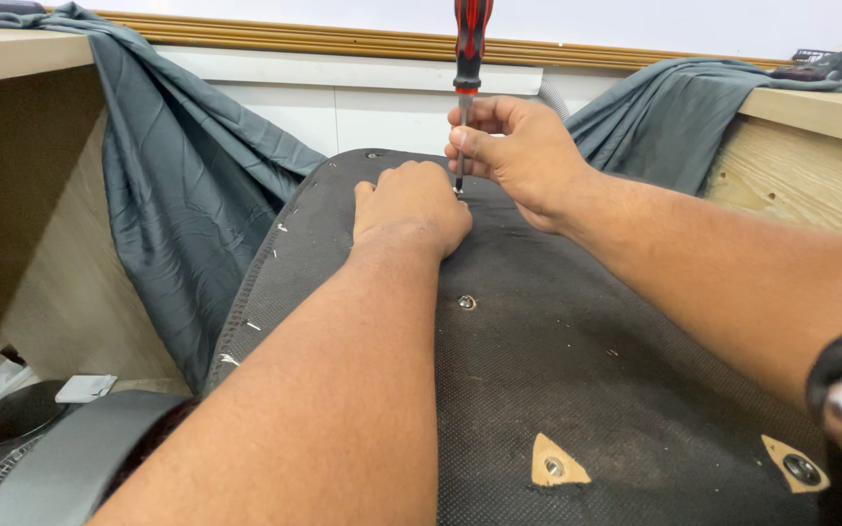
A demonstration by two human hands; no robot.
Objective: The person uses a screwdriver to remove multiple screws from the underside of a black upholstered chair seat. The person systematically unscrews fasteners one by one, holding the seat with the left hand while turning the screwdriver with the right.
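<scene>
The right hand [523,156] pinches the steel shaft of a red-and-black-handled screwdriver [469,58] between thumb and fingers, holding it upright with its tip on the black fabric-covered seat underside [577,360]. The left hand [411,206] rests curled into a fist on that fabric just beside the tip; whether it holds anything I cannot tell. Grey cloth [187,195] drapes over the wooden frame behind.
</scene>
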